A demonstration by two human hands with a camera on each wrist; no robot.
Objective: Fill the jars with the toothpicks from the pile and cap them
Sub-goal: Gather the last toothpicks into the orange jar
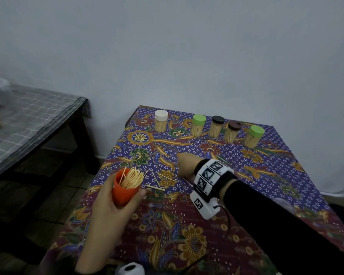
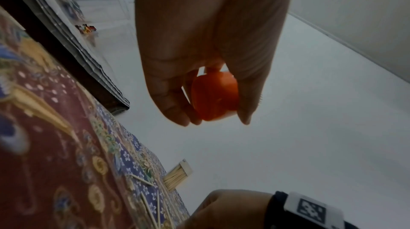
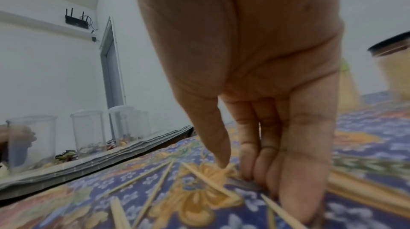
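The right hand [image 1: 187, 165] was down on the patterned cloth [image 1: 167, 225], its fingers [image 3: 295, 162] straight and their tips on the fabric, the thumb apart from them; it held nothing that the right wrist view showed. The loose toothpicks [image 1: 161, 182] left of the pile lay flat on the cloth just to the hand's left, between it and the orange jar [image 1: 125, 193], most with their long axes running roughly from the hand toward the jar (two lay steeper, a few under the fingertips themselves). So the right hand was much the nearer to them.

The left hand [image 1: 109, 203] curled round the orange jar and held it off the cloth, mouth tilted toward the right hand and already crowded with toothpicks. Judged from that, the next move was a sideways gather and a short carry leftward into the mouth.

Beyond the right hand, well apart, five capped jars [image 1: 216, 127] stood full along the far edge by a pale wall [image 1: 187, 56]. Left of the jar hand stood a second table under a checked cloth [image 1: 28, 116].
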